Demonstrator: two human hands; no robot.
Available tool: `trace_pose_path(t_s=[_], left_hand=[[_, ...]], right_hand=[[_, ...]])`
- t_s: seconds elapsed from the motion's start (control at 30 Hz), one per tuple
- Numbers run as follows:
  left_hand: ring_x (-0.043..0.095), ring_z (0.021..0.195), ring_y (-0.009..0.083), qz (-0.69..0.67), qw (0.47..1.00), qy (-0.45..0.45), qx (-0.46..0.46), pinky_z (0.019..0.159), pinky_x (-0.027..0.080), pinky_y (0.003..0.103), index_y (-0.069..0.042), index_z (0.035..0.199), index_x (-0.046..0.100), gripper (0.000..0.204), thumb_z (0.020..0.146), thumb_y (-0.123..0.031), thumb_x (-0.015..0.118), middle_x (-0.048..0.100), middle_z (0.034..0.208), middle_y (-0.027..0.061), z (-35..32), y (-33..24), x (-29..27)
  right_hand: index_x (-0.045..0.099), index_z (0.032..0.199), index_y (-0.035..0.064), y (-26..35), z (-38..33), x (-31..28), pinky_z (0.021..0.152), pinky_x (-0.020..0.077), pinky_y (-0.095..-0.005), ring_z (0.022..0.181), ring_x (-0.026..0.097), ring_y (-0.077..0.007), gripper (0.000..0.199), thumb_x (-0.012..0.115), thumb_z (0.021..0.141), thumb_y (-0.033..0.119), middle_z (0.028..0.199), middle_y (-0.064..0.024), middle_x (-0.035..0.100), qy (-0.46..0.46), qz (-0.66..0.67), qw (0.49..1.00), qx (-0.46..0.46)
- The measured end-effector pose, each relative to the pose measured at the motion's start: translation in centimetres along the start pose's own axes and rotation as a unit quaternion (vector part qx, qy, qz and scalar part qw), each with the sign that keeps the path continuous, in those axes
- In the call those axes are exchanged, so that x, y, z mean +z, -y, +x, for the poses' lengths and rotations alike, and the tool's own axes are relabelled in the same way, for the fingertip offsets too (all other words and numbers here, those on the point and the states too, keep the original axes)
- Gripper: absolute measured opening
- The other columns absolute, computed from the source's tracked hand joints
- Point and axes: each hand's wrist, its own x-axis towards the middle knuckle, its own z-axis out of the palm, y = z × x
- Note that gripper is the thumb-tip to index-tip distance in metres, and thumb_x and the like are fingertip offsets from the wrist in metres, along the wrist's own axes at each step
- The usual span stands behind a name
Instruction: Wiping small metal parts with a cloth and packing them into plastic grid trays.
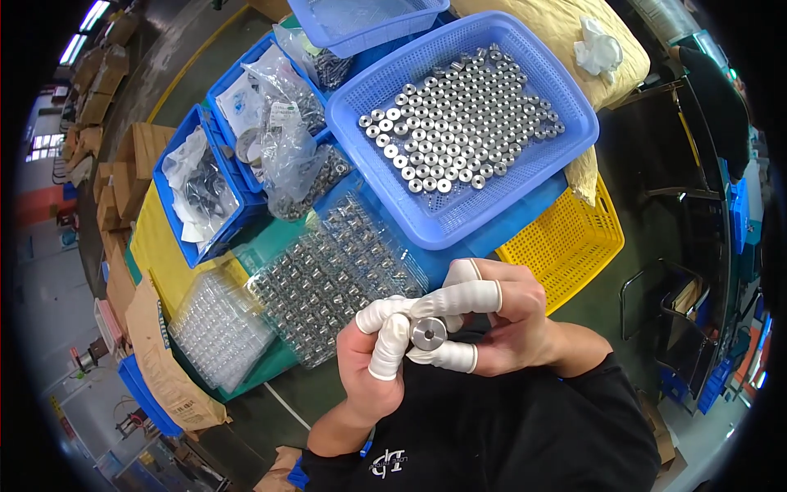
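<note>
A round, shiny metal part with a centre hole (429, 334) is held up in front of my black shirt. White finger covers sit on the fingers of both hands. My right hand (512, 316) is closed on the part, with fingers above it and the thumb below. Against the part's left side, my left hand (373, 361) is closed, thumb and finger pressed together; whatever is between its fingertips is hidden. Just beyond my hands lies a clear plastic tray (307, 299) with rows of small metal pieces.
A blue basket (385, 190) holds many similar round metal parts. Beneath it stands a yellow crate (602, 234). Blue bins (238, 217) with plastic bags are at left, near an empty-looking clear tray (217, 328). A crumpled white cloth (598, 49) rests on a yellow sack (631, 61).
</note>
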Motion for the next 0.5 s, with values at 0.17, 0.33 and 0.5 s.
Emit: trace_pose_path(t_s=[0.17, 0.33, 0.5], left_hand=[[0.058, 0.084, 0.0102, -0.007, 1.000, -0.024, 0.010, 0.077, 0.045, 0.026, 0.003, 0.101, 0.063, 0.022, 0.102, -0.015, 0.050, 0.065, 0.094, 0.0058, -0.4, 0.2, 0.2], [0.059, 0.088, 0.0119, 0.009, 0.999, -0.037, 0.023, 0.080, 0.046, 0.028, 0.002, 0.103, 0.062, 0.022, 0.101, -0.017, 0.051, 0.064, 0.100, 0.0068, -1.0, 0.2, -0.1], [0.060, 0.091, 0.0138, 0.036, 0.999, -0.025, 0.031, 0.083, 0.047, 0.029, 0.001, 0.106, 0.060, 0.024, 0.100, -0.020, 0.052, 0.063, 0.104, 0.0078, -1.2, 0.0, -0.4]], right_hand=[[0.071, 0.098, -0.0002, -0.1, 0.0, 0.4, 0.049, 0.0421, -0.0251, 0.055, 0.055, -0.0132, 0.035, 0.087, 0.068, 0.010, 0.067, -0.0035, 0.059, 0.004, 0.007, 1.000, -0.001], [0.071, 0.097, -0.0003, -0.2, -0.2, 0.9, 0.048, 0.0412, -0.0263, 0.055, 0.054, -0.0139, 0.034, 0.087, 0.069, 0.010, 0.068, -0.0045, 0.060, 0.011, 0.008, 1.000, -0.006], [0.071, 0.098, -0.0014, -0.5, -0.3, 1.2, 0.049, 0.0413, -0.0265, 0.055, 0.054, -0.0146, 0.034, 0.086, 0.070, 0.009, 0.069, -0.0054, 0.060, 0.016, 0.036, 0.999, -0.008]])
